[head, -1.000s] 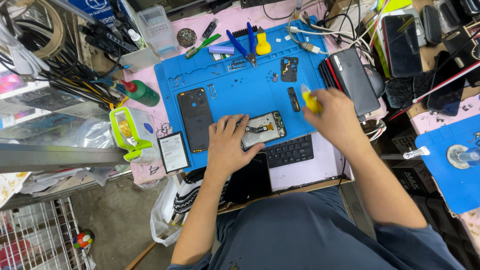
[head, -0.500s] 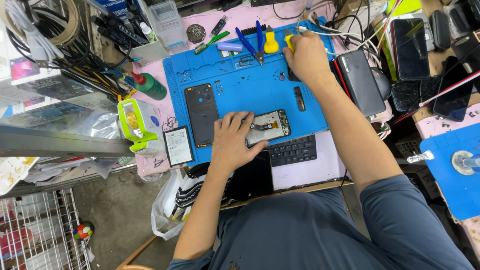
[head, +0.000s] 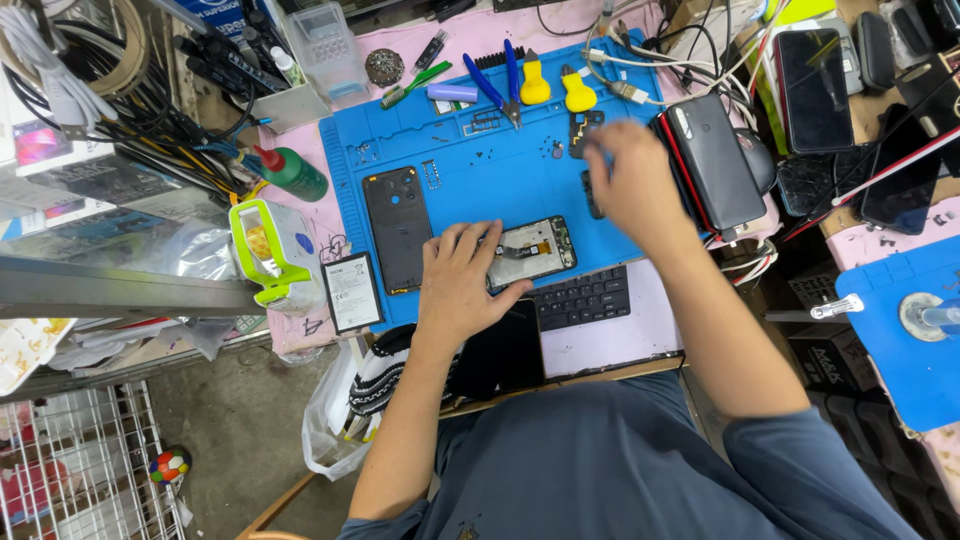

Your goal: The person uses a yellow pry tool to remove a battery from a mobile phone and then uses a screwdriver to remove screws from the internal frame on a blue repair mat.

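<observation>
Flat on the blue silicone work mat (head: 470, 175), the left hand (head: 462, 285) presses down with fingers spread and lying loose over the near end of an opened phone (head: 530, 250), a slim dark rectangle with its back removed, showing a pale metal plate and a thin orange flex strip inside. Nothing is pinched; the palm and fingers simply rest on it. That phone lies near the mat's six o'clock edge, slightly tilted, just beyond a small black keyboard (head: 583, 297) with rows of square keys.

At about one o'clock from the phone, the right hand (head: 632, 180) is blurred, its fingers curled downward over the mat beside a small dark oblong part (head: 592, 195); whether it grips anything cannot be told. Just past its fingertips sits a small dark angular component (head: 583, 130) on the mat.

At nine o'clock from the phone lies a matte black back cover (head: 397, 228) with a round camera cluster, and beyond it, off the mat, a flat grey battery (head: 353, 292) with a white label. Along the mat's twelve o'clock edge are blue-handled pliers (head: 497, 82), two rounded yellow-handled tools (head: 556, 88) and a lilac cylinder (head: 452, 93). A green squeeze bottle (head: 293, 173) with a red nozzle stands at ten o'clock. At three o'clock a stack of glossy black phones (head: 712, 160) rests on the pink cloth.
</observation>
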